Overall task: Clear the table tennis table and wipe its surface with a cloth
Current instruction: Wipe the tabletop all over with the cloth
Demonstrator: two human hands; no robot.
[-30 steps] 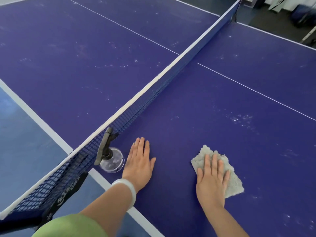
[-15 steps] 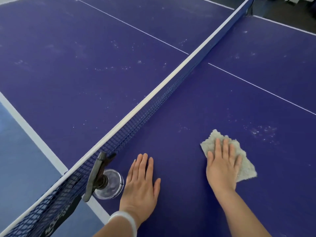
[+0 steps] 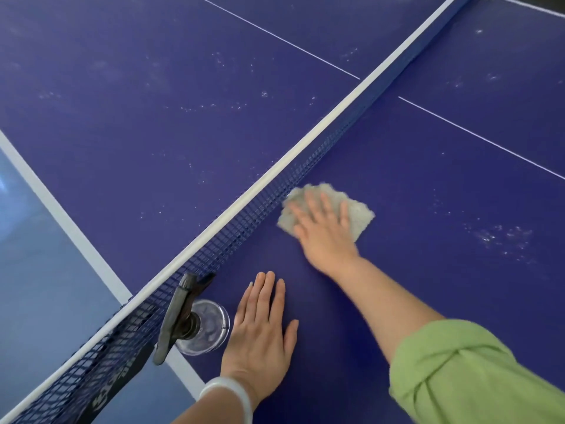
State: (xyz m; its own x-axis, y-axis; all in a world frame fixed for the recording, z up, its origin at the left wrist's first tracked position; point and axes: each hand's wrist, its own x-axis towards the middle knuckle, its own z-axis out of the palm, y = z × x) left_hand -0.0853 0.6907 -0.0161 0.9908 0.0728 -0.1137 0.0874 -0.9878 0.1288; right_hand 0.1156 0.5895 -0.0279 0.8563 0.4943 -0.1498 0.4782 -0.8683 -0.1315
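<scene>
Pressing a pale grey cloth (image 3: 359, 213) flat to the purple tabletop (image 3: 428, 286), the right hand (image 3: 324, 232) lies palm down, fingers straight and a little spread, none curled round the fabric; hand and cloth are both blurred. The cloth sits on the right half of the tabletop, just beside the foot of the net (image 3: 244, 228). Its left corner is at the mesh, touching or not, cannot tell. The far and right edges of the cloth stick out past the fingertips. The right forearm reaches in from lower right, with a green sleeve (image 3: 474, 377) rolled up near the elbow. The left hand (image 3: 263, 335) is nearer the camera, flat on bare tabletop, palm down, fingers straight and close together, thumb out to the right, holding nothing. There is a white bracelet (image 3: 232, 393) on that wrist. Just left of the left hand is a clear round disc (image 3: 214, 328) at the tabletop edge, with the dark net clamp (image 3: 174, 319) standing over it. The disc and the little finger are near each other; contact is unclear. The net runs diagonally from near left to far right, with white tape along the top. Whitish dusty specks (image 3: 495, 237) lie right of the cloth, well apart from it, and more are scattered over the far-left half. A thin white line (image 3: 477, 139) crosses the right half beyond the cloth. Blue floor (image 3: 36, 270) shows at left.
</scene>
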